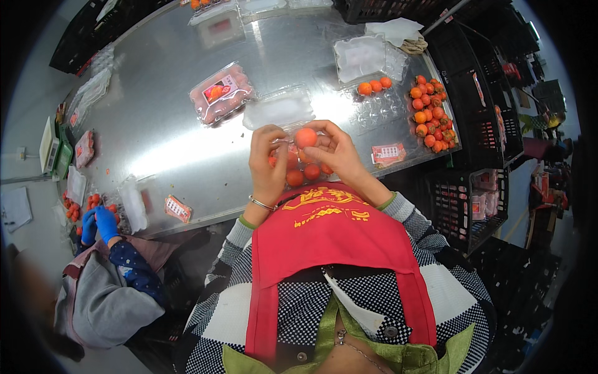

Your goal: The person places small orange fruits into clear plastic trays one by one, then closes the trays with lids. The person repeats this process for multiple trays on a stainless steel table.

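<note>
A clear plastic clamshell tray holding several orange-red tomatoes lies at the table's front edge, against my red apron. My right hand holds one round orange-red tomato between thumb and fingers above the tray. My left hand rests at the tray's left side with its fingers curved over it; whether it grips the rim or a tomato is hard to tell. Just behind my hands lies a clear lid. At the right, a pile of tomatoes sits near the table's edge.
An open clamshell with a few tomatoes and a stack of printed labels lie to the right. A closed labelled pack is farther back. Black crates stand beyond the right edge. A co-worker's blue-gloved hands are at far left.
</note>
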{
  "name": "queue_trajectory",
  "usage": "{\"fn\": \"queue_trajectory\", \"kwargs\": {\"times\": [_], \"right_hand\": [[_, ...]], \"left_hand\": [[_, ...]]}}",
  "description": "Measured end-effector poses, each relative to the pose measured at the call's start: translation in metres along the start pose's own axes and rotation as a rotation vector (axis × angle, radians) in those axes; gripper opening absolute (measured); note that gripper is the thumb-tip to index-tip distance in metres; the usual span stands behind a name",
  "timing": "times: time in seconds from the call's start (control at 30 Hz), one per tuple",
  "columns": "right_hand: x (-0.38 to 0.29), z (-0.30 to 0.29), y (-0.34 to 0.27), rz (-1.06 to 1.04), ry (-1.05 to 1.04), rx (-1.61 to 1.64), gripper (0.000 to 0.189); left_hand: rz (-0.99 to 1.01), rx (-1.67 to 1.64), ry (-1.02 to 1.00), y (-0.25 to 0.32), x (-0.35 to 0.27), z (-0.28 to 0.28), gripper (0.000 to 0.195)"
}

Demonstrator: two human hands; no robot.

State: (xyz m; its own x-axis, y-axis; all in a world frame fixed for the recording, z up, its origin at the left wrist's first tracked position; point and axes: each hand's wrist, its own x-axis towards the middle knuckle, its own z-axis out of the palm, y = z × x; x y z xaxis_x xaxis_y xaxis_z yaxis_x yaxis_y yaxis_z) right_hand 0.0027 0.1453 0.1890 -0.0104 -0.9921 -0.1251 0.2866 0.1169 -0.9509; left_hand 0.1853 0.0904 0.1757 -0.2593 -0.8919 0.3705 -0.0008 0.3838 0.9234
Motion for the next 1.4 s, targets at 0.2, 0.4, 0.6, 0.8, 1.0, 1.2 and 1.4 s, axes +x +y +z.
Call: {"fn": "queue_trajectory", "kwargs": {"times": [0.2, 0.4, 0.6, 0.8, 1.0, 1.2, 1.4], "right_hand": [[0.004, 0.001, 0.001, -0.239, -0.070, -0.314, 0.048], [-0.005, 0.005, -0.006, 0.033, 0.012, 0.075, 0.038], [-0.001, 0.001, 0.000, 0.032, -0.005, 0.022, 0.035], [-0.001, -0.002, 0.004, 0.030, -0.009, 0.023, 0.034], [0.000, -0.001, 0.003, 0.101, 0.017, 0.080, 0.036], [-0.002, -0.011, 0.010, 0.087, 0.045, 0.140, 0.037], [0.021, -0.126, 0.029, -0.048, 0.613, -0.270, 0.037]], "left_hand": [[-0.584, -0.453, -0.165, 0.005, 0.001, -0.006, 0.031], [-0.454, -0.369, -0.113, 0.003, -0.006, -0.003, 0.038], [-0.331, -0.244, -0.080, -0.007, -0.009, -0.001, 0.035], [-0.291, -0.172, -0.048, -0.009, -0.010, 0.001, 0.032], [-0.152, 0.068, -0.048, -0.002, -0.010, 0.002, 0.028], [-0.103, 0.130, -0.181, -0.004, -0.010, 0.007, 0.032], [-0.301, 0.005, -0.095, -0.016, -0.013, -0.004, 0.036]]}}
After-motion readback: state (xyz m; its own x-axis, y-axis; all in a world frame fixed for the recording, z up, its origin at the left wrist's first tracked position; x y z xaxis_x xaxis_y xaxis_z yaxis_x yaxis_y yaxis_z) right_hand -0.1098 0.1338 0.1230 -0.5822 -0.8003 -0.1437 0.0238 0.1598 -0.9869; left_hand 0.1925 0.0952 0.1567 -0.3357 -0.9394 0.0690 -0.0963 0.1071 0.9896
